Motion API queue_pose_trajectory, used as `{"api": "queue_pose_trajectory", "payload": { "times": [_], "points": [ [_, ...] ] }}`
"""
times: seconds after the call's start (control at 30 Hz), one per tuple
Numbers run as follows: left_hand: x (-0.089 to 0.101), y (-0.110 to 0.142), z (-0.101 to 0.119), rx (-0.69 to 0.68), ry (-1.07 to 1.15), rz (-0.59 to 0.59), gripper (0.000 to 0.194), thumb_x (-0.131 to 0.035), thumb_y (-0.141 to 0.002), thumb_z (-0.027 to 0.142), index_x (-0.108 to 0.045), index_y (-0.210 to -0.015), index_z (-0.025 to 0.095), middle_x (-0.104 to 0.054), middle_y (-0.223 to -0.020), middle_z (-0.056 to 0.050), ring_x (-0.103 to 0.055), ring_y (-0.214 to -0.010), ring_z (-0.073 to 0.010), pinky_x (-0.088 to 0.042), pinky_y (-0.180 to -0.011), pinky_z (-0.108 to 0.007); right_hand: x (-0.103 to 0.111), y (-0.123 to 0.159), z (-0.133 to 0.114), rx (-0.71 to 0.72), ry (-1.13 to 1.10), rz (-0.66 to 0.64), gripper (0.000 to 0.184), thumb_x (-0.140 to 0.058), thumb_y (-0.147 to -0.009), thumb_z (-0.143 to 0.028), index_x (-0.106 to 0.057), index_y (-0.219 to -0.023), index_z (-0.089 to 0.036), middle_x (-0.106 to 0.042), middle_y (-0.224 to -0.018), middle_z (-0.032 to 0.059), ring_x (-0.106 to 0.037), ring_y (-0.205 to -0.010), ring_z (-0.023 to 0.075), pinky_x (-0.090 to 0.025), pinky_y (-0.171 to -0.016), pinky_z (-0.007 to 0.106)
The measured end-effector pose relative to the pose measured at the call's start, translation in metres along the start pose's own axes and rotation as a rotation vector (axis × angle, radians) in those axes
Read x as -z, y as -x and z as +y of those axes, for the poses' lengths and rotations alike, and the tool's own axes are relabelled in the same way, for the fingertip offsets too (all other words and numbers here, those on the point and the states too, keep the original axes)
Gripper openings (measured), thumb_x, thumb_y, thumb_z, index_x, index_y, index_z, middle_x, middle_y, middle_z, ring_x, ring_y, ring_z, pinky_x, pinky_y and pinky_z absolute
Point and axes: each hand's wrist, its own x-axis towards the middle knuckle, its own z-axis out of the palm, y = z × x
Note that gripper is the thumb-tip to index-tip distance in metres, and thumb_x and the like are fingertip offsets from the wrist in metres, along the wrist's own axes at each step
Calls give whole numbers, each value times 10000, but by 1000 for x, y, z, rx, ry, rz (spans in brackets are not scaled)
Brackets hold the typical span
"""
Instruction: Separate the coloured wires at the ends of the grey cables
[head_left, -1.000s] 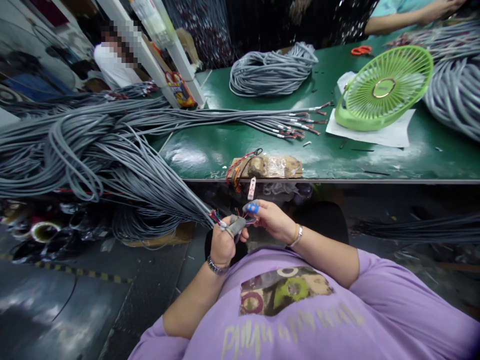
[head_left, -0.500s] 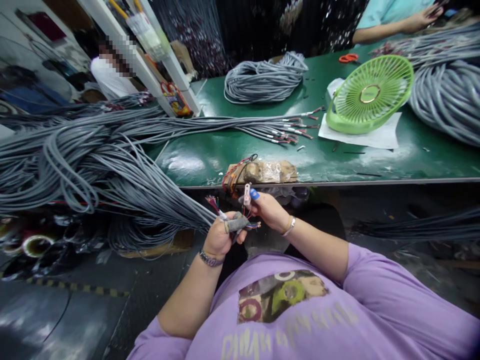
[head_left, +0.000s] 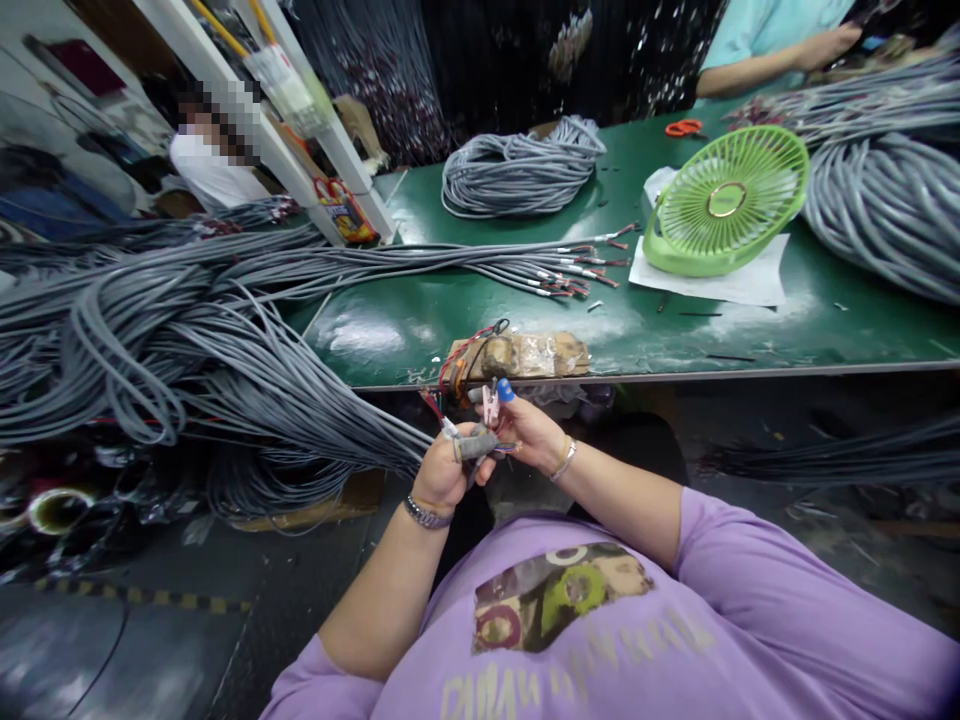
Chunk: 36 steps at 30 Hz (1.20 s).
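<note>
My left hand point(head_left: 442, 472), with grey coverings on its fingers, is closed around a grey cable whose end shows coloured wires point(head_left: 433, 404) fanning out above the thumb. More thin wire ends stick out to the right of the fingers. Close against it, my right hand point(head_left: 534, 434), a blue cover on its thumb, pinches a small pale pink-white tool point(head_left: 490, 404). The tool's exact kind is too small to make out. Its lower end is at the wires beside the left fingers, where contact is hidden.
A thick bundle of grey cables point(head_left: 300, 390) runs in from the left. On the green table point(head_left: 390, 340) are a wooden block with tape point(head_left: 536, 355), cable ends point(head_left: 555, 275), a coil point(head_left: 517, 175), a green fan point(head_left: 727, 200) and orange scissors point(head_left: 683, 128). A co-worker's arm point(head_left: 780, 65) is behind.
The pale tool has come down and closer to my left fingers, with my right hand moving in towards the wires. The whole view has shifted slightly.
</note>
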Motion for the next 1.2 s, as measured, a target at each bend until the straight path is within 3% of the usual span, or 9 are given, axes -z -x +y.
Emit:
{"api": "queue_pose_trajectory", "payload": {
  "times": [0.3,0.53,0.73,1.03,1.2],
  "points": [
    [1,-2,-6,50,-27,32,323,-750,-636,404,-582,-577,135,-525,-366,0,-406,-297,-79,-272,-356,-205,1,-4,1,25,-87,19,424,-702,-756,-545,-682,-809,-125,-583,-597,-21,-490,-492,73,-415,-478,195],
    [3,2,-4,46,-39,24,324,-758,-635,408,-604,-596,126,-528,-365,2,-408,-289,-75,-268,-352,-197,6,1,0,-81,-112,-63,544,-504,-825,-683,-671,-886,-169,-601,-673,-7,-498,-516,84,-409,-487,208],
    [4,18,-9,32,-93,22,336,-746,-673,413,-596,-583,126,-558,-399,-10,-432,-310,-78,-270,-356,-195,12,5,-5,-82,-69,-101,562,-439,-868,-671,-680,-936,-168,-631,-738,23,-508,-571,95,-416,-540,217],
    [-6,23,-9,-84,-36,96,322,-729,-690,403,-580,-577,140,-551,-412,1,-433,-338,-78,-284,-371,-198,12,6,-3,40,49,-74,380,-618,-849,-507,-698,-901,-139,-593,-683,5,-480,-552,73,-386,-504,183],
    [-7,17,-8,-99,-35,108,276,-709,-708,376,-616,-615,134,-548,-417,3,-434,-340,-80,-283,-369,-202,8,7,-1,20,-4,-66,356,-645,-838,-478,-702,-890,-130,-585,-661,-1,-457,-531,66,-390,-486,179]
  ]
}}
